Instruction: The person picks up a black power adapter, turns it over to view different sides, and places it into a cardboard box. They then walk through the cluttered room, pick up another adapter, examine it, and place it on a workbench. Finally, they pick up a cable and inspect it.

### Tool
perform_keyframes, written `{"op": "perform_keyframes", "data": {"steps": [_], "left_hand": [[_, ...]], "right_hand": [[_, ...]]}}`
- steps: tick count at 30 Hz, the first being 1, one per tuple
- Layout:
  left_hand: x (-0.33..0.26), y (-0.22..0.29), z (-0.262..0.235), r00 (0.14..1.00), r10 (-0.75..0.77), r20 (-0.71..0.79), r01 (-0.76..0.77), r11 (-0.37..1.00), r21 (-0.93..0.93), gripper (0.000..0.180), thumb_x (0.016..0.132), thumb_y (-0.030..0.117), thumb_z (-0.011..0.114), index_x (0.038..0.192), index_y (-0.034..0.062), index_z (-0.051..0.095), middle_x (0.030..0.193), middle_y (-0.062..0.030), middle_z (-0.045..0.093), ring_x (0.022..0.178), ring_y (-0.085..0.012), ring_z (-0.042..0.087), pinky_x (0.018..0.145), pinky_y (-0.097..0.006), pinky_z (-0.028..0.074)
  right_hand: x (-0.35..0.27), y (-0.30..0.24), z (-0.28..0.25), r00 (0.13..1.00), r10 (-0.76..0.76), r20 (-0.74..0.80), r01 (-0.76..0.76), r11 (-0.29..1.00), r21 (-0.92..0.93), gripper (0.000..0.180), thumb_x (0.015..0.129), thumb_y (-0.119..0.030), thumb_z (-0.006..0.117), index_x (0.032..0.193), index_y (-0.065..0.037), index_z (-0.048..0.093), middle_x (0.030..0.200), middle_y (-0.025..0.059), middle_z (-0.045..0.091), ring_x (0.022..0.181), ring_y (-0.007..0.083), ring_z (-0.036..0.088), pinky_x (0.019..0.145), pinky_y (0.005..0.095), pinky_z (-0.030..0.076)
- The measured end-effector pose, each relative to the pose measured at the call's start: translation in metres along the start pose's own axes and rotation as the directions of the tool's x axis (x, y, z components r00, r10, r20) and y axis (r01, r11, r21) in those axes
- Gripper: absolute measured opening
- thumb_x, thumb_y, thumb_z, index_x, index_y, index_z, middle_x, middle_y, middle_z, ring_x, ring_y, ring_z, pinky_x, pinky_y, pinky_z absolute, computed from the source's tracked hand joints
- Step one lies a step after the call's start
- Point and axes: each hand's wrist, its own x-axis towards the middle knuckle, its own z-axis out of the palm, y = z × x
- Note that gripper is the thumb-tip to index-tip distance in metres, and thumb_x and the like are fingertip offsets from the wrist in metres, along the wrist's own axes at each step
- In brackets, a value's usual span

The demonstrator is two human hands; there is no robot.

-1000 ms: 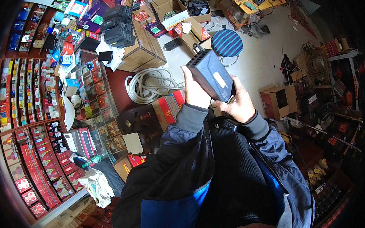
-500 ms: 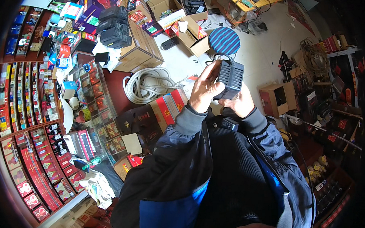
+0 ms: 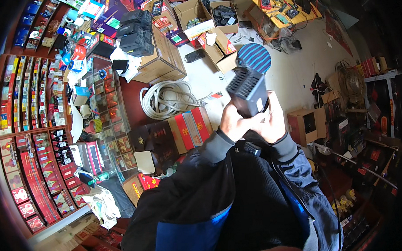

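Between my two hands is a black box-shaped charger with a slotted, ribbed face [image 3: 249, 93], tilted with the slots toward the far left and a small white label on its right side. My left hand [image 3: 233, 123] grips its near left edge, fingers closed. On the near right side my right hand [image 3: 273, 122] is wrapped round it, the fingertips partly hidden. A dark cable or plug seems to sit at its far end, too blurred to make out. Just beyond stands a round stool [image 3: 256, 56] with a blue striped seat.
A coiled pale hose [image 3: 166, 100] lies on the floor at left, near a large cardboard box [image 3: 164, 60] bearing black ribbed devices [image 3: 135, 36]. Open cartons [image 3: 194, 16] and a yellow workbench [image 3: 272, 17] stand farther off. A glass display case [image 3: 113, 116] lines the left.
The charger has tipped and shifted slightly left. My left hand has slid from its far side down to the near edge; my right hand has moved up along its right side.
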Motion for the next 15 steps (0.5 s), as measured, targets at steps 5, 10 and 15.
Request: {"op": "perform_keyframes", "data": {"steps": [5,10,15], "left_hand": [[0.001,0.040,-0.031,0.997,0.055,0.055,-0.069,0.954,0.293,0.051,0.074,0.015,0.079,0.118,-0.0012,0.060,0.101,-0.0116,0.071,0.090,-0.0204,0.069,0.083,-0.034,0.055],[0.000,0.062,-0.041,0.902,0.328,0.280,-0.408,0.860,0.306,0.089,0.067,0.020,0.081,0.144,0.0015,0.041,0.132,-0.0133,0.057,0.124,-0.0233,0.054,0.104,-0.037,0.043],[0.021,0.068,-0.037,0.973,0.224,0.054,-0.199,0.935,-0.293,0.082,0.073,0.021,0.075,0.145,-0.0003,0.041,0.136,-0.0175,0.053,0.125,-0.0299,0.054,0.104,-0.043,0.046]], "right_hand": [[0.031,-0.002,-0.036,0.996,-0.072,0.056,0.056,0.968,0.244,0.080,0.083,-0.051,0.071,0.140,0.000,0.046,0.141,0.0160,0.050,0.135,0.0280,0.046,0.116,0.0419,0.030],[0.064,0.015,-0.023,0.987,-0.129,0.097,0.027,0.725,0.688,0.074,0.099,-0.048,0.052,0.154,-0.001,0.035,0.151,0.0172,0.045,0.140,0.0259,0.042,0.120,0.0397,0.024],[0.026,0.017,0.040,0.919,0.291,0.267,-0.379,0.455,0.806,0.027,0.101,-0.026,0.059,0.101,0.001,0.061,0.093,0.0046,0.060,0.089,0.0135,0.055,0.084,0.0300,0.046]]}}
